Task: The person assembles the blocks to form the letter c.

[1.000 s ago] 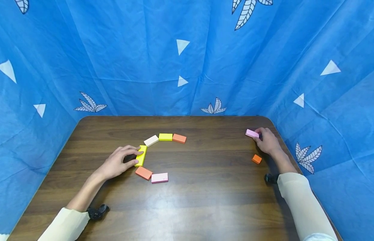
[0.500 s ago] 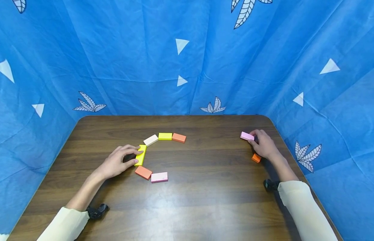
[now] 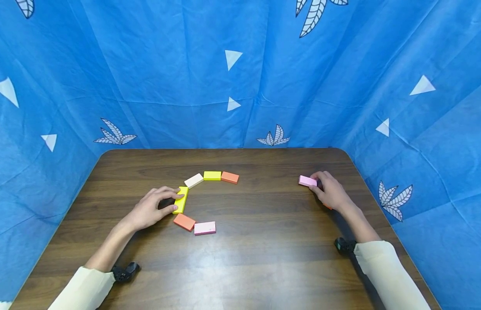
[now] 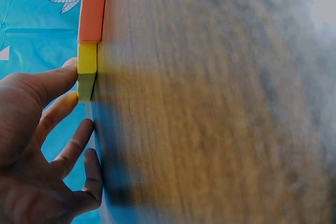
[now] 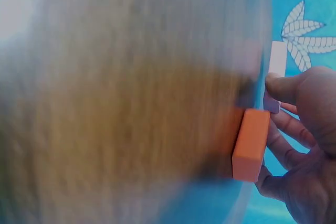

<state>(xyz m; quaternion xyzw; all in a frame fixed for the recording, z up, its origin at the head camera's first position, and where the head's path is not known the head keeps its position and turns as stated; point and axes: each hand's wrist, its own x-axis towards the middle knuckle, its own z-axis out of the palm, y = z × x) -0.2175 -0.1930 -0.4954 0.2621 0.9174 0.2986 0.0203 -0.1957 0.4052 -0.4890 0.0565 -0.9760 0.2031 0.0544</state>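
Note:
My left hand [image 3: 154, 208] rests its thumb and fingertips on the top of a yellow block [image 3: 180, 206], which lies flat on the table. The thumb and index finger touch the same yellow block [image 4: 87, 72] in the left wrist view. At the right, my right hand [image 3: 332, 193] pinches one end of a pink block [image 3: 307, 181] between thumb and fingers. In the right wrist view this pink block [image 5: 277, 59] appears slightly off the table. Below the right hand lies an orange block [image 5: 250, 142], mostly hidden by the hand in the head view.
A curved row on the wooden table [image 3: 263, 249] continues beyond the yellow block: a cream block [image 3: 194, 181], another yellow block [image 3: 212, 175] and an orange-red block [image 3: 230, 177]. Nearer lie another orange-red block [image 3: 184, 222] and a light pink block [image 3: 204, 228]. Blue curtain [image 3: 155, 77] surrounds the table.
The right hand has moved left and slightly nearer with the pink block, passing over the orange block and covering most of it. The left hand and the row have stayed put.

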